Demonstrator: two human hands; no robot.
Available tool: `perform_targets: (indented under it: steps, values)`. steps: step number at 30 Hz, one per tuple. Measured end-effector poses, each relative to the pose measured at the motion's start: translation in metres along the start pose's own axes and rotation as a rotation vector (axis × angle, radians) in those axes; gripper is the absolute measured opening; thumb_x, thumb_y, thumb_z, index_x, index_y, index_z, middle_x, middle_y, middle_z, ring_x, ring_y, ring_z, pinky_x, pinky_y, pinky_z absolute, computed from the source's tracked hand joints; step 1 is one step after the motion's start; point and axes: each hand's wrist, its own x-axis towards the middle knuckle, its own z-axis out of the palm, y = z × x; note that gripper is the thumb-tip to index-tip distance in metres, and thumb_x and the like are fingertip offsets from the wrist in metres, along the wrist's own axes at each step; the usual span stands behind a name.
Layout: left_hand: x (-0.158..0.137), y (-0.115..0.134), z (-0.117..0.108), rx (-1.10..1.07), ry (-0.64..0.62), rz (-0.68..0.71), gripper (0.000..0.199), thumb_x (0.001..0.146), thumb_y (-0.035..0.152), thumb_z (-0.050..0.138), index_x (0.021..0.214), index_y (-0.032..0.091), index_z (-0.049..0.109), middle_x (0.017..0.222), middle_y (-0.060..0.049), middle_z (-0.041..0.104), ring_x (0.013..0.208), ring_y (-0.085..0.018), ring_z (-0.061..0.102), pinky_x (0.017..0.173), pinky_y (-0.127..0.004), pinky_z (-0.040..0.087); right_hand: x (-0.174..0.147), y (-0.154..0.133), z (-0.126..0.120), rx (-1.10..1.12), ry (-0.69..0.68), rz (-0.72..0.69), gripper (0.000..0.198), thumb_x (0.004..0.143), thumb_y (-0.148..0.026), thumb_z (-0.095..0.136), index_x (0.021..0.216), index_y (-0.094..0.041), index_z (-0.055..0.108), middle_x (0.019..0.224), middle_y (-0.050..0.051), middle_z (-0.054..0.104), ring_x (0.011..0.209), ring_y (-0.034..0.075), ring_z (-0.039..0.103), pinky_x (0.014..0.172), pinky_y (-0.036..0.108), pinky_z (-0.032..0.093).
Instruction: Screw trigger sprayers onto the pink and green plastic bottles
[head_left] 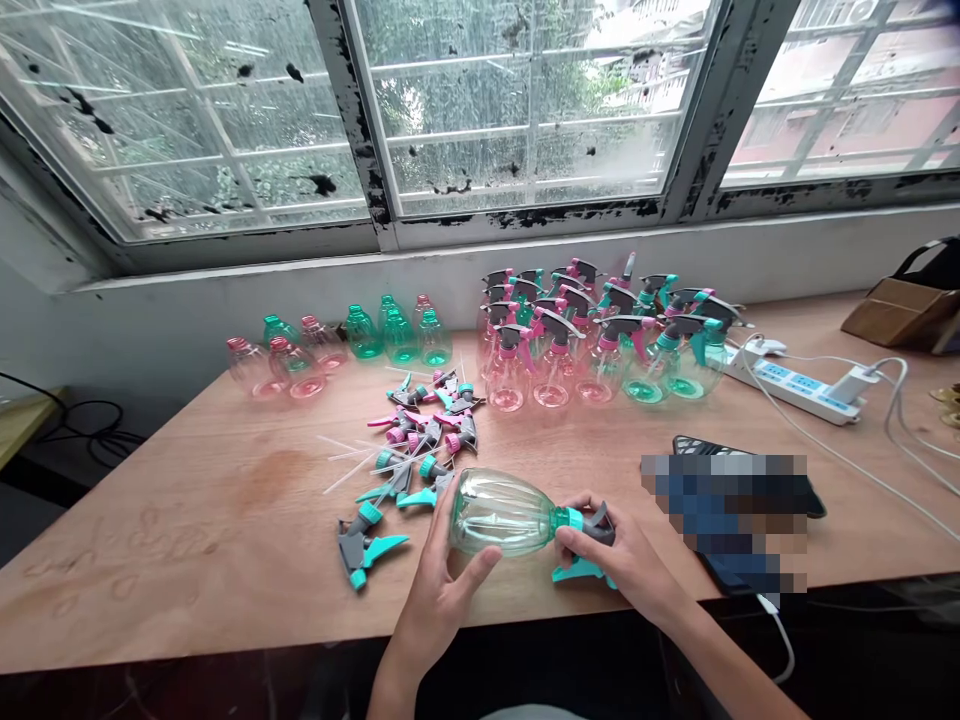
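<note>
the left hand (pixel 442 580), thumb spread, cups a transparent green rounded plastic bottle (pixel 502 512) sideways; the right hand (pixel 630 555) pinches its turquoise-and-grey plastic spray head (pixel 598 524). between these fingers, the bottle's content i cannot tell.

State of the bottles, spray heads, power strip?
Clear green plastic bottle, held sideways in left hand
Teal-and-grey plastic spray head, at its neck, in right hand
Pink and green plastic bottles at left, upright, no heads
Pink and green spray bottles at right, upright, heads on
Loose pink or teal spray heads, lying down
White power strip, plug inserted
</note>
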Motion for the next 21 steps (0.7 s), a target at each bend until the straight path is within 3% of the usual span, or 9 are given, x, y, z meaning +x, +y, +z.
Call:
perform_targets:
  steps: [8, 14, 21]
  values:
    - [-0.0009, 0.0039, -0.0006, 0.069, -0.037, 0.04, 0.079, 0.096, 0.043, 0.063, 0.159, 0.041, 0.017, 0.171, 0.005, 0.014, 0.158, -0.031, 0.005, 0.129, -0.046, 0.009, -0.0005, -0.0045, 0.0013, 0.014, 0.031, 0.001, 0.029, 0.084, -0.042, 0.079, 0.089, -0.021, 0.061, 0.066, -0.002, 0.07, 0.062, 0.017, 0.067, 0.066, 0.029, 0.056]
    - [-0.0002, 0.004, -0.0005, 0.02, -0.048, 0.008, 0.085, 0.094, 0.042, 0.066, 0.16, 0.04, 0.013, 0.172, 0.003, 0.01, 0.158, -0.032, 0.005, 0.129, -0.048, 0.011, 0.0004, -0.0031, 0.0004, 0.033, 0.0, -0.004, 0.027, 0.085, -0.04, 0.079, 0.089, -0.021, 0.06, 0.067, -0.003, 0.07, 0.062, 0.017, 0.068, 0.066, 0.028, 0.056]
    - [0.0018, -0.0038, 0.0001, 0.008, 0.015, -0.029, 0.087, 0.09, 0.044, 0.071, 0.159, 0.039, 0.018, 0.171, 0.0, 0.017, 0.157, -0.032, 0.012, 0.128, -0.05, 0.015, -0.0002, -0.0002, -0.0011, 0.058, -0.056, -0.009, 0.025, 0.085, -0.036, 0.081, 0.092, -0.019, 0.063, 0.07, -0.003, 0.071, 0.064, 0.015, 0.069, 0.065, 0.027, 0.056]
